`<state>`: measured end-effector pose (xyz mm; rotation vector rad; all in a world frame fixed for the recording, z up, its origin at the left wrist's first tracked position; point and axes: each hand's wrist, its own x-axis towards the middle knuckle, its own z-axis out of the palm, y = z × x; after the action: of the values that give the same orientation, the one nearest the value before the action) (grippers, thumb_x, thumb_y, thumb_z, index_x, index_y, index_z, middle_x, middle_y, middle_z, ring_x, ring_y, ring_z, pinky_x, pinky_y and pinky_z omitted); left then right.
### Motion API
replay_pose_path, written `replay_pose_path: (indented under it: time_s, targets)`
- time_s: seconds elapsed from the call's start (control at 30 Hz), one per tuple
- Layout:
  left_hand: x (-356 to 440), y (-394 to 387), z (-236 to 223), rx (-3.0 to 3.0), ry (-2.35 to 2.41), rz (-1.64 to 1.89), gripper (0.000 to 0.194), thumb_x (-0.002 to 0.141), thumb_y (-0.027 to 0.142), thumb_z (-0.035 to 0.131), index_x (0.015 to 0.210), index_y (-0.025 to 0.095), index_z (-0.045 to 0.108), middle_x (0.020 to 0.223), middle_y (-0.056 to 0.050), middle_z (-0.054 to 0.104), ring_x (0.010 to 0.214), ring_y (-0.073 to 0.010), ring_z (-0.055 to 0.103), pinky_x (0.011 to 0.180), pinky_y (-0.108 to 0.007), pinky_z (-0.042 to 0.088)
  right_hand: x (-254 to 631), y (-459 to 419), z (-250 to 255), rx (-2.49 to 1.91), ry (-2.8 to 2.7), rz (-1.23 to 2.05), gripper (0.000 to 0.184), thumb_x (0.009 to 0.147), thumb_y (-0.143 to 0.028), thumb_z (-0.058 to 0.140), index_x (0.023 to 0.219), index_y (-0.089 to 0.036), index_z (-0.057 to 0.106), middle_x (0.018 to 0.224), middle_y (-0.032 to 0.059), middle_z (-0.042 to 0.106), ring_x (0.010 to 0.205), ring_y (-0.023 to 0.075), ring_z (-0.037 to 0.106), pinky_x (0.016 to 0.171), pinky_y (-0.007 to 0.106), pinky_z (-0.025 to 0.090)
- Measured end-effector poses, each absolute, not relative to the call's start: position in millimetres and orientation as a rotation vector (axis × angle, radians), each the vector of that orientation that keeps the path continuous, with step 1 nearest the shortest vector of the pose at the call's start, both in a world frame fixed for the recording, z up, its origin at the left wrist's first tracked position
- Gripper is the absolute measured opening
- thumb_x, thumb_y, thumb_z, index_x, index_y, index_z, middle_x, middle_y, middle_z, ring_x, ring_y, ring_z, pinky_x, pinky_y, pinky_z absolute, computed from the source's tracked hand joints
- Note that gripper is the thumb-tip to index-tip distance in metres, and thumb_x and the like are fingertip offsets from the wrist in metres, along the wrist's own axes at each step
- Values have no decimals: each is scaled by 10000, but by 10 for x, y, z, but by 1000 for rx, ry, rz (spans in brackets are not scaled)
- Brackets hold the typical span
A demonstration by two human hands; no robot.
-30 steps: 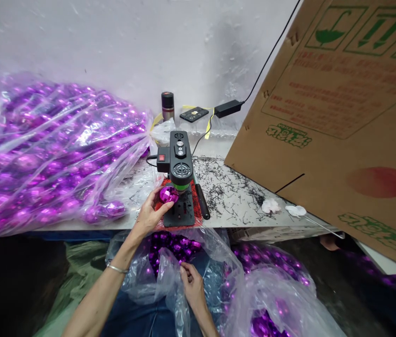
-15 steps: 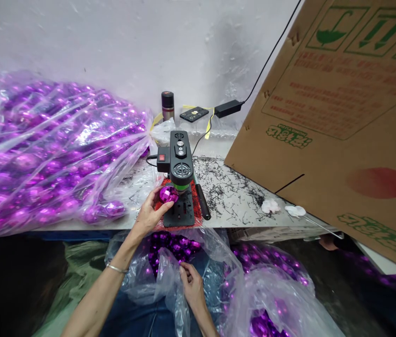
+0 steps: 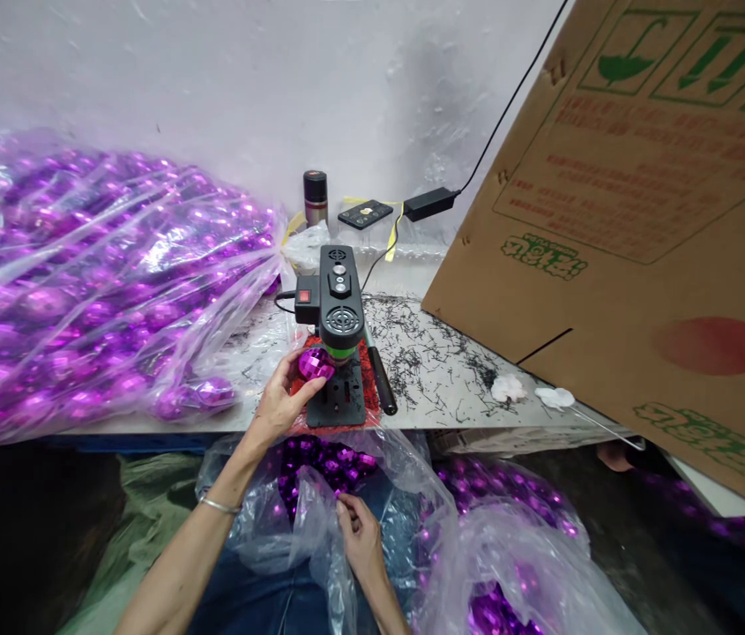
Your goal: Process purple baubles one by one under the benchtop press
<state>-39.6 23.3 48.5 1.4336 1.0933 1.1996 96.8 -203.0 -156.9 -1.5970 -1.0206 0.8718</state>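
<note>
Left hand (image 3: 278, 402): fingers bent partway around a purple faceted ball (image 3: 315, 363), gripping it just left of the lower head of a black machine (image 3: 341, 295), above the tabletop (image 3: 408, 418). Right hand (image 3: 364, 540): fingers curled, beside a clear bag (image 3: 257, 534) of purple balls on the near side; whether they pinch anything cannot be told. Right of the machine: a lever handle (image 3: 381, 379), then a cardboard box (image 3: 610, 291). Left: a large filled sack (image 3: 100, 291).
</note>
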Motion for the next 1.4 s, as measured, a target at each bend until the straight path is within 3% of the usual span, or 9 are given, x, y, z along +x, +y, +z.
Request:
replay_pose_path:
  time_s: [0.4, 1.4]
  targets:
    - [-389, 236, 439, 1421, 1088, 1188, 799, 765, 639, 920, 1387, 207, 663, 1393, -146, 795, 1336, -339, 752, 1225, -495, 557, 952, -2028, -1565, -1576, -1004, 857, 643, 989, -790, 582, 998, -220, 881, 886, 124, 858, 701, 218, 781, 620, 279, 620]
    - [-358, 228, 412, 1375, 1068, 1224, 790, 738, 627, 937, 1364, 220, 677, 1377, -140, 796, 1313, -330, 757, 1210, -482, 563, 964, -2020, -1500, -1583, -998, 862, 696, 969, -842, 562, 986, -224, 881, 859, 117, 856, 676, 214, 770, 592, 278, 599]
